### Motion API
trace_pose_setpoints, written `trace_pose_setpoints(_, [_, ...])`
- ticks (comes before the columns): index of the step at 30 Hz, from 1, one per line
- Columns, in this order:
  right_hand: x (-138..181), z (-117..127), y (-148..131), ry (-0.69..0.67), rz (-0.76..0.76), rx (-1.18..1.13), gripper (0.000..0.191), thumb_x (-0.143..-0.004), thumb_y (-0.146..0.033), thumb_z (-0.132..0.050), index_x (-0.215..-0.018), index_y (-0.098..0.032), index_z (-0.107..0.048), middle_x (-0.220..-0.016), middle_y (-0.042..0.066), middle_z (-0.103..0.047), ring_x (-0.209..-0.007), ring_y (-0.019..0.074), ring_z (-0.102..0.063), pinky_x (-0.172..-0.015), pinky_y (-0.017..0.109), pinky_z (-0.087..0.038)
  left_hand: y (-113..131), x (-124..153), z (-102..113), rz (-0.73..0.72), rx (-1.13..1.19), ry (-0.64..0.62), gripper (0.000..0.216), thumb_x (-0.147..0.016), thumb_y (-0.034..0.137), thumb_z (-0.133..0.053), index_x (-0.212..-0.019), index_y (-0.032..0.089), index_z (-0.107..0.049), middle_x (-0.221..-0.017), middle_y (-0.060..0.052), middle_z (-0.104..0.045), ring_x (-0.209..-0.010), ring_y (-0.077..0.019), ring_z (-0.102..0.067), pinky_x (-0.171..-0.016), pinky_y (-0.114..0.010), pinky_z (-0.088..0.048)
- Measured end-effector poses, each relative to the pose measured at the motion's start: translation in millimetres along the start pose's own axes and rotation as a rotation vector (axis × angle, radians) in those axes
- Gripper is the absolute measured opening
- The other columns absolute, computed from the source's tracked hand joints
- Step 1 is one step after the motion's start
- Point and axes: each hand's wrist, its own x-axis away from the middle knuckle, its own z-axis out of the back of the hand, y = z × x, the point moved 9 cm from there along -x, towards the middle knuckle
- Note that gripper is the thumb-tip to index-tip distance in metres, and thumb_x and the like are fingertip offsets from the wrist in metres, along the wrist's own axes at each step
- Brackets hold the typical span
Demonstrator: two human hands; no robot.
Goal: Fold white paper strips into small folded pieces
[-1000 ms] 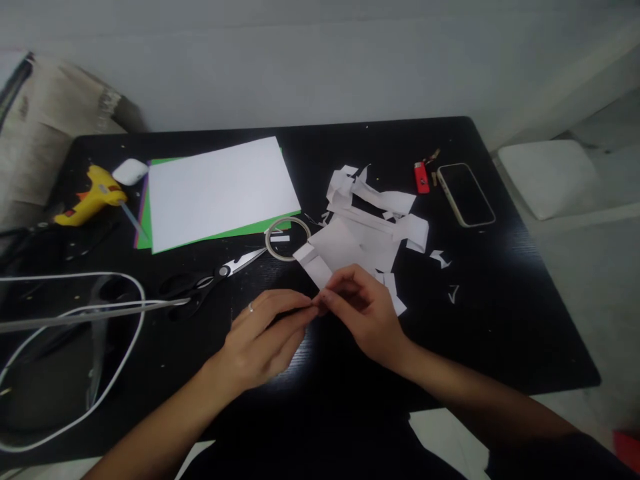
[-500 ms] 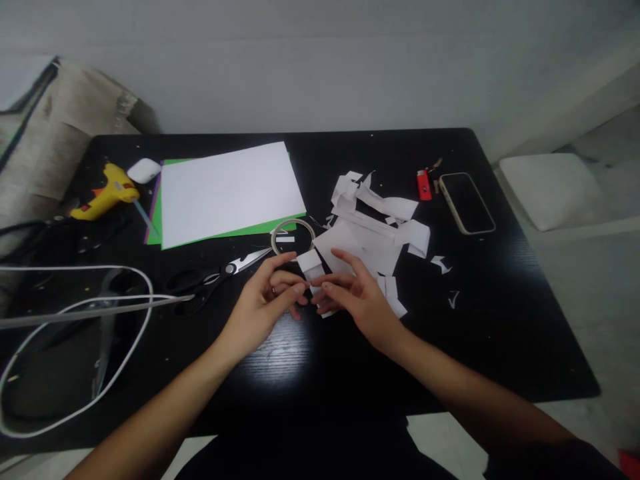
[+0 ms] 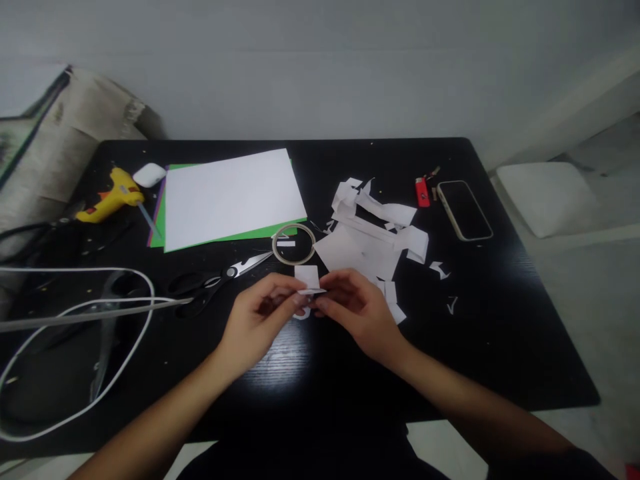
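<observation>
Both hands meet over the middle of the black table [image 3: 500, 320]. My left hand [image 3: 260, 320] and my right hand [image 3: 355, 310] each pinch a side of a small folded white paper piece [image 3: 307, 279], which stands up between the fingertips. Just behind it lies a ring of tape [image 3: 294, 243]. A heap of white paper scraps [image 3: 375, 227] lies to the right of the ring.
Black-handled scissors [image 3: 210, 283] lie left of my hands. White sheet [image 3: 230, 197] on green paper sits behind them, with a yellow glue gun [image 3: 110, 195] and white case [image 3: 149, 175] far left. Red lighter [image 3: 422, 190] and phone [image 3: 464, 210] lie back right; white cable [image 3: 100, 300] loops at left.
The long paper strip of a second ago is now a shorter folded piece. My fingers, spread flat on it half a second ago, now pinch and lift it.
</observation>
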Motion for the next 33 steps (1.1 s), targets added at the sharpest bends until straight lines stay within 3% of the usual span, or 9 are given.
trace_pose_setpoints(5, [10.1,-1.0,-17.6,0.043,0.177,0.073,0.049,-0.081,-0.017,-0.089,-0.122,-0.033,-0.067,-0.105,-0.001,-0.079,-0.093,0.0153,-0.079,-0.084,0.029,-0.065,37.2,13.4,-4.5,-0.363,-0.338,0.005,0.015,-0.094,0.011,-0.073,-0.104,0.020,-0.078,-0.103,-0.006,-0.073,-0.092,-0.0150,-0.072,-0.077,-0.025,-0.060])
trace_pose_setpoints(9, [15.9,-1.6,-28.3,0.058,0.274,0.155,0.051,-0.079,-0.015,-0.090,-0.122,-0.034,-0.069,-0.099,-0.003,-0.079,-0.085,0.0141,-0.078,-0.081,0.029,-0.066,44.9,19.5,-5.5,-0.456,-0.392,0.017,0.017,-0.093,0.007,-0.074,-0.104,0.019,-0.076,-0.105,-0.006,-0.073,-0.096,-0.0157,-0.072,-0.082,-0.027,-0.060])
trace_pose_setpoints(12, [18.9,-0.6,-33.8,0.091,0.315,0.210,0.045,-0.078,-0.017,-0.090,-0.117,-0.032,-0.073,-0.096,-0.002,-0.079,-0.084,0.0153,-0.078,-0.080,0.030,-0.067,40.7,20.3,-3.0,-0.415,-0.352,0.061,0.014,-0.092,0.008,-0.075,-0.100,0.020,-0.074,-0.100,-0.004,-0.075,-0.087,-0.0141,-0.073,-0.074,-0.025,-0.060])
trace_pose_setpoints(17, [20.1,3.7,-30.1,0.176,0.249,0.274,0.030,-0.083,-0.023,-0.088,-0.108,-0.031,-0.074,-0.091,0.000,-0.079,-0.085,0.0186,-0.079,-0.081,0.034,-0.068,19.2,19.5,6.6,-0.153,-0.154,0.197,0.018,-0.088,0.021,-0.083,-0.093,0.022,-0.065,-0.088,-0.001,-0.077,-0.075,-0.0152,-0.074,-0.069,-0.027,-0.062])
trace_pose_setpoints(20, [21.2,5.1,-30.4,0.209,0.254,0.273,0.022,-0.083,-0.026,-0.088,-0.098,-0.028,-0.073,-0.088,0.001,-0.078,-0.081,0.0194,-0.079,-0.077,0.035,-0.069,12.1,19.4,3.9,-0.066,-0.054,0.184,0.018,-0.091,0.027,-0.081,-0.099,0.024,-0.065,-0.080,0.000,-0.077,-0.070,-0.0174,-0.075,-0.067,-0.032,-0.064])
trace_pose_setpoints(24, [21.0,3.9,-32.2,0.201,0.263,0.263,0.016,-0.083,-0.025,-0.088,-0.091,-0.027,-0.074,-0.085,0.000,-0.078,-0.076,0.0181,-0.078,-0.073,0.033,-0.067,11.7,19.0,2.3,-0.073,-0.037,0.155,0.013,-0.095,0.023,-0.076,-0.101,0.024,-0.065,-0.081,0.001,-0.077,-0.073,-0.0178,-0.077,-0.070,-0.032,-0.064])
trace_pose_setpoints(33, [15.7,5.7,-27.7,0.194,0.166,0.232,0.012,-0.081,-0.027,-0.089,-0.084,-0.025,-0.077,-0.078,0.000,-0.078,-0.072,0.0185,-0.076,-0.073,0.034,-0.067,17.8,20.8,7.7,-0.175,-0.264,0.183,0.013,-0.089,0.020,-0.083,-0.097,0.024,-0.073,-0.082,0.002,-0.077,-0.069,-0.0128,-0.071,-0.065,-0.025,-0.057])
